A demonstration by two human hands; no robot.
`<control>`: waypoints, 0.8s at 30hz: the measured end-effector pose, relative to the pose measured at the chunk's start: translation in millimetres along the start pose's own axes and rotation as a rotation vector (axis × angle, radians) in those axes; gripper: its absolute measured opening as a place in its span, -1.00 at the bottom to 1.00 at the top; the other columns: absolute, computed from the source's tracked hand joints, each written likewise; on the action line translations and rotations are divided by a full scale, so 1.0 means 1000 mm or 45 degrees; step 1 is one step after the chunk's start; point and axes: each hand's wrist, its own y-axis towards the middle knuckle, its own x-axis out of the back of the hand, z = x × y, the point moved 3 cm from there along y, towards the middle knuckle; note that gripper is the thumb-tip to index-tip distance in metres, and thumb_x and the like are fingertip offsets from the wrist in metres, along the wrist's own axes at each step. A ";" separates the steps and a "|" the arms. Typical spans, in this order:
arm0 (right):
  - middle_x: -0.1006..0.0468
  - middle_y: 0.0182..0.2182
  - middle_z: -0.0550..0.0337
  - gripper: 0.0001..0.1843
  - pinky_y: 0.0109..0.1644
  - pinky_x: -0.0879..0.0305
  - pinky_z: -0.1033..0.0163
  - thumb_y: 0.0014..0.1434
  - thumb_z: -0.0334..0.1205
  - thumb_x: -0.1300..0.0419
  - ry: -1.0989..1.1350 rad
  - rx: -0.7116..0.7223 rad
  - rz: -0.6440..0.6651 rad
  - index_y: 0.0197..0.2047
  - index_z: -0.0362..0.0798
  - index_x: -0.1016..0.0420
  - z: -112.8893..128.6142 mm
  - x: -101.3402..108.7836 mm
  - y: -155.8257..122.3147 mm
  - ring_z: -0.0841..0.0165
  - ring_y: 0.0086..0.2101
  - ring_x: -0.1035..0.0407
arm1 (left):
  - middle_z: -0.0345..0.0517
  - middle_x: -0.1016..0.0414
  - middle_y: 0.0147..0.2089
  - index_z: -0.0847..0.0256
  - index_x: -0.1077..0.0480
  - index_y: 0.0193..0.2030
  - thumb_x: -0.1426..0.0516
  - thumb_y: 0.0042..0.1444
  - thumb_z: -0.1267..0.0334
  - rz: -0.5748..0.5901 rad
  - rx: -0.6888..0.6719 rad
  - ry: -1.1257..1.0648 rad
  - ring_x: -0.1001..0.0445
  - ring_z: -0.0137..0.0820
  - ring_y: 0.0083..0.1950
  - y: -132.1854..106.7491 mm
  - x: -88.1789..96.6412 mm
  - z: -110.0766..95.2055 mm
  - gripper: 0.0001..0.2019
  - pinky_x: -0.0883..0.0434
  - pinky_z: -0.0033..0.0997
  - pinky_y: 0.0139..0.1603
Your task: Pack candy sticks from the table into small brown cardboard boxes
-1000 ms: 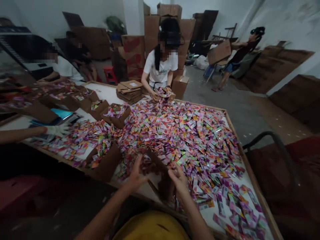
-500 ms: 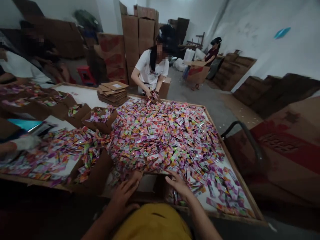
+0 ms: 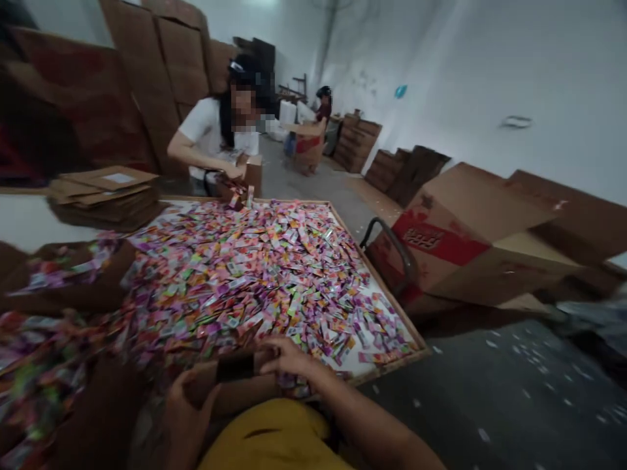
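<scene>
You're mid-handling: brown cardboard carton (image 3: 238,390) clamped between your left hand (image 3: 185,411) and right hand (image 3: 287,357), at the near edge of the wooden table frame (image 3: 379,287); next move calls for holding it steady.

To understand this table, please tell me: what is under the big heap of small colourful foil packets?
A white tabletop shows near the edges, inside a light wooden frame. In the middle, the heap of colourful packets covers it, so that part cannot be seen.
</scene>
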 end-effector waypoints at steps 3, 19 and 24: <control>-0.52 0.08 0.08 -0.31 0.24 -0.18 0.17 0.01 0.04 -0.41 -0.185 0.309 0.139 0.19 0.03 -0.43 0.021 0.000 -0.013 0.25 0.10 -0.36 | 0.31 -0.34 0.11 0.39 -0.26 0.22 -0.18 -0.08 -0.19 -0.151 -0.250 0.202 -0.29 0.12 0.21 0.004 0.010 0.007 -0.18 -0.29 0.09 0.20; -0.51 0.00 0.03 -0.79 0.17 -0.25 0.01 0.26 -0.20 -0.16 -0.454 0.477 0.093 -0.12 -0.03 -0.58 0.005 -0.037 -0.015 0.21 0.06 -0.29 | 0.24 -0.04 0.43 -0.04 -0.16 0.39 -0.26 0.01 0.15 0.720 -1.230 0.689 -0.03 0.20 0.39 0.011 -0.008 -0.049 -0.24 -0.09 0.21 0.23; -0.58 -0.11 0.03 -0.40 0.09 -0.36 -0.04 -0.14 0.16 -0.39 0.523 -0.651 -0.775 -0.08 -0.01 -0.54 -0.093 0.047 -0.065 0.07 0.00 -0.41 | 0.24 -0.11 0.41 -0.21 -0.12 0.39 -0.32 -0.15 0.10 0.863 -0.901 0.773 -0.15 0.28 0.33 0.015 -0.005 -0.055 -0.10 -0.05 0.35 0.22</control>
